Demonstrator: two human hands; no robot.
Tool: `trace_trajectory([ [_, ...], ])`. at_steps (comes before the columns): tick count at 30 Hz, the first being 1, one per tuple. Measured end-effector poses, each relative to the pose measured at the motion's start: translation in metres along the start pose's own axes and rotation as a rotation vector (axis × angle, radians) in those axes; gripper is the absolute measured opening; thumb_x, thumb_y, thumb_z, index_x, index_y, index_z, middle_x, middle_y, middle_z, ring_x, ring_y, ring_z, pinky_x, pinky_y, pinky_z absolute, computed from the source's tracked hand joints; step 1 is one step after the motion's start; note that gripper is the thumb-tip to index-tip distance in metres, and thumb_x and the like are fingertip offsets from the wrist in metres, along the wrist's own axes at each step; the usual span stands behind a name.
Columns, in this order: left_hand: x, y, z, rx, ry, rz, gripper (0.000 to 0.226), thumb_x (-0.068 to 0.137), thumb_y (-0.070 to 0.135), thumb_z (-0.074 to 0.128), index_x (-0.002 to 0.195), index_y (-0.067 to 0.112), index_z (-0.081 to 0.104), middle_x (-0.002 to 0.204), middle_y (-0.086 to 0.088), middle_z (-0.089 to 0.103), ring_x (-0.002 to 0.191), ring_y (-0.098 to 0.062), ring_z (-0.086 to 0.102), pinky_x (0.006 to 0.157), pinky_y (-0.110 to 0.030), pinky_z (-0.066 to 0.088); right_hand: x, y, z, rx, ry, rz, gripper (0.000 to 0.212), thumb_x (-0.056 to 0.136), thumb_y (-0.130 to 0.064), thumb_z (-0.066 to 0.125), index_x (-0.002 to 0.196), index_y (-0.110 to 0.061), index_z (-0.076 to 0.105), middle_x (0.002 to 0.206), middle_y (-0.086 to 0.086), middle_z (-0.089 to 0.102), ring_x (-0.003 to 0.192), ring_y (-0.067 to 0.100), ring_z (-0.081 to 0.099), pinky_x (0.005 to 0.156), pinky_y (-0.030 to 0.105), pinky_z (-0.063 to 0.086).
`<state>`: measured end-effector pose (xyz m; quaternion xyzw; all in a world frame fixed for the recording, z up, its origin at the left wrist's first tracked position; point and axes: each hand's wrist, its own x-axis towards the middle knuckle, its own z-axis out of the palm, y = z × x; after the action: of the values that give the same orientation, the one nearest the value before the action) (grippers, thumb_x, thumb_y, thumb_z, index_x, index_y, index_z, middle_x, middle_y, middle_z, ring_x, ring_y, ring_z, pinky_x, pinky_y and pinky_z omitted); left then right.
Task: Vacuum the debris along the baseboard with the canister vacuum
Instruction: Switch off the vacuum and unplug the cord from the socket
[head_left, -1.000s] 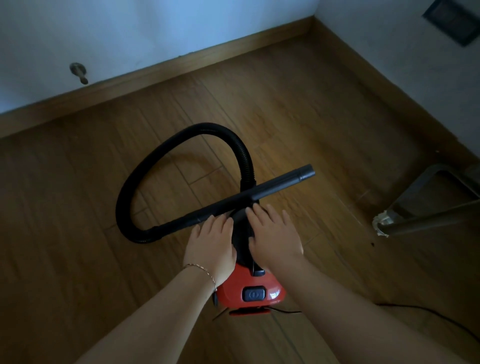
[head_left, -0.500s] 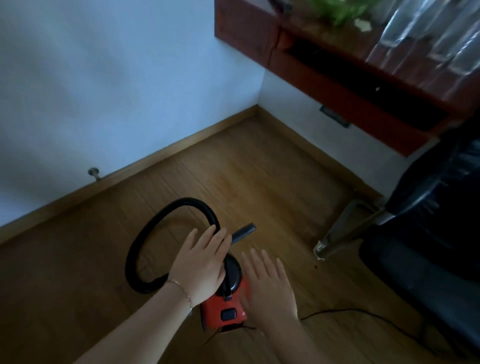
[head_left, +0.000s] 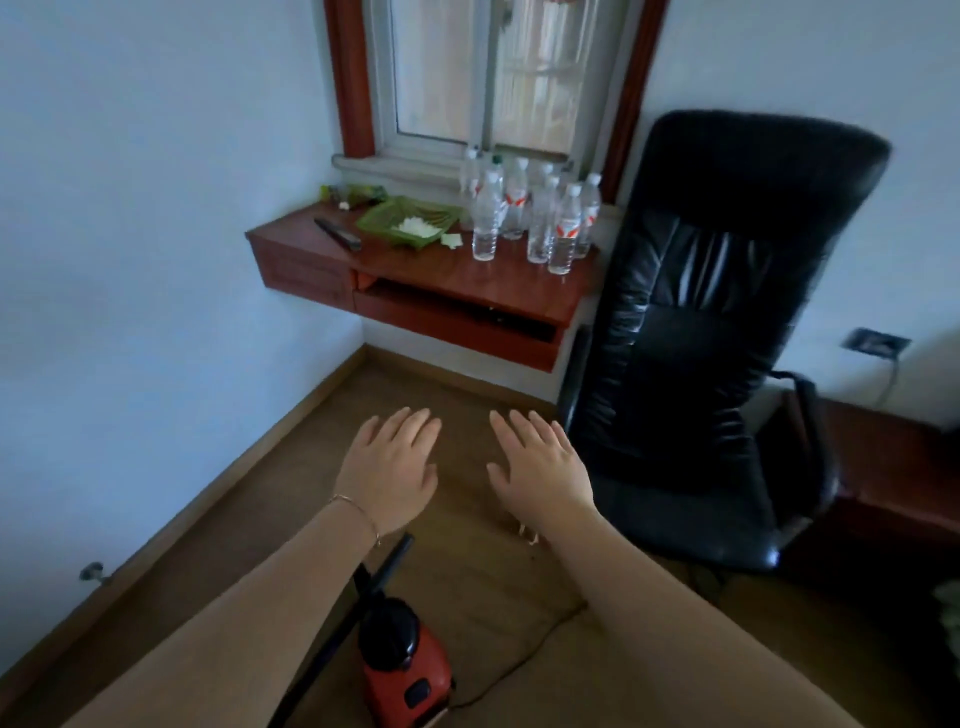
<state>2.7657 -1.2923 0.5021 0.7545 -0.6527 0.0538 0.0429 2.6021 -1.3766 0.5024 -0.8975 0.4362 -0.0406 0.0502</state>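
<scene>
The red and black canister vacuum (head_left: 402, 670) stands on the wooden floor at the bottom of the view, between my forearms. Its black wand (head_left: 387, 566) pokes out past my left wrist; the hose is mostly hidden under my left arm. My left hand (head_left: 389, 470) and my right hand (head_left: 540, 470) hover palm-down above the floor with straight, spread fingers, holding nothing. The wooden baseboard (head_left: 270, 431) runs along the left wall to the corner. Small pale debris (head_left: 527, 532) lies on the floor by the chair's base.
A black office chair (head_left: 701, 338) stands at the right, close to my right hand. A red-brown wall-mounted desk (head_left: 431, 275) holds several water bottles (head_left: 535, 218) and a green tray. The vacuum's power cord (head_left: 519, 665) trails right. A door stop (head_left: 92, 571) sticks out low on the left wall.
Both hands lifted off the vacuum and now hover open in front of me. The view tilted up from the floor to the desk, window and chair.
</scene>
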Motion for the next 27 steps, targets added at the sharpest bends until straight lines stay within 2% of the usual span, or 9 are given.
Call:
trace_trajectory([
  [4,0.023,0.052,-0.023,-0.024,0.069,0.139,0.053,0.094,0.036,0.045,0.143,0.019,0.038,0.150,-0.002,0.037,0.140,-0.018,0.030,0.115,-0.042,0.023,-0.032,0.046,-0.040,-0.013,0.064,0.089,0.064,0.098,-0.044,0.034,0.153,-0.026,0.005,0.160,0.001,0.013,0.148,0.021,0.006,0.119,0.039,0.002],
  [12,0.080,0.182,-0.047,-0.089,0.098,0.414,0.056,0.096,0.036,0.039,0.147,0.017,0.028,0.154,-0.002,0.027,0.143,-0.018,0.021,0.117,-0.040,0.019,-0.108,0.165,-0.079,-0.041,0.083,0.377,0.066,0.098,-0.048,0.032,0.153,-0.026,0.003,0.160,0.002,0.015,0.147,0.022,0.008,0.120,0.039,0.006],
  [20,0.132,0.331,-0.044,-0.119,0.055,0.597,0.057,0.096,0.040,0.034,0.149,0.021,0.021,0.156,0.003,0.021,0.145,-0.015,0.014,0.118,-0.038,0.014,-0.171,0.280,-0.102,0.000,0.142,0.575,0.065,0.097,-0.045,0.036,0.153,-0.022,0.011,0.157,0.002,0.023,0.146,0.021,0.014,0.118,0.035,0.007],
  [27,0.162,0.454,-0.022,-0.159,0.026,0.708,0.056,0.096,0.038,0.035,0.148,0.019,0.025,0.156,0.002,0.021,0.146,-0.018,0.009,0.118,-0.037,0.015,-0.216,0.388,-0.103,0.006,0.123,0.711,0.066,0.096,-0.047,0.036,0.152,-0.022,0.013,0.156,0.003,0.025,0.145,0.022,0.016,0.119,0.036,0.009],
])
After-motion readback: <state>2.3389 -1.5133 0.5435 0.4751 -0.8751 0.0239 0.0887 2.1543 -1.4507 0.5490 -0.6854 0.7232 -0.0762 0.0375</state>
